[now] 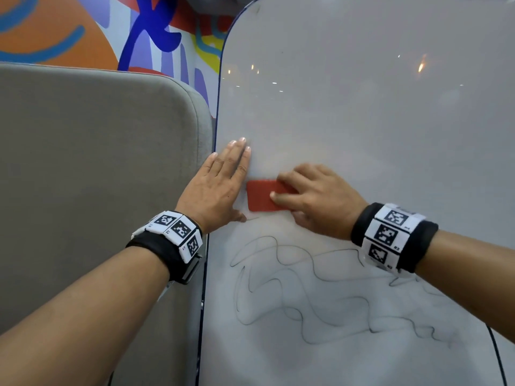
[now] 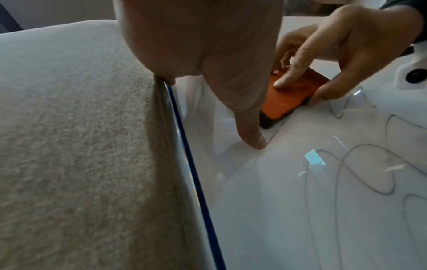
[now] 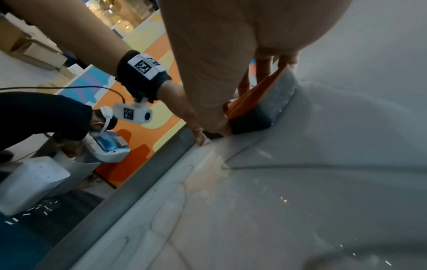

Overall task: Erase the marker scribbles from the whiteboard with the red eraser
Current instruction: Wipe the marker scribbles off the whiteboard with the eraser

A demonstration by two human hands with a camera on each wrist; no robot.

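Observation:
The whiteboard (image 1: 362, 121) fills the right of the head view, its upper part wiped pale. Thin black marker scribbles (image 1: 320, 296) wind across its lower half. The red eraser (image 1: 260, 196) lies flat on the board just above them. My right hand (image 1: 312, 196) grips the eraser, fingers over its top and thumb on its near side; the left wrist view shows the same eraser (image 2: 289, 95) under those fingers. My left hand (image 1: 220, 182) lies flat with straight fingers on the board's left edge, its thumb (image 2: 251, 135) touching the surface beside the eraser.
A grey upholstered panel (image 1: 97, 190) butts against the board's blue-rimmed left edge (image 2: 191, 164). A colourful mural (image 1: 156, 34) sits behind. In the right wrist view, a person's dark sleeve (image 3: 41, 117) and a white device (image 3: 108, 148) show beyond the board.

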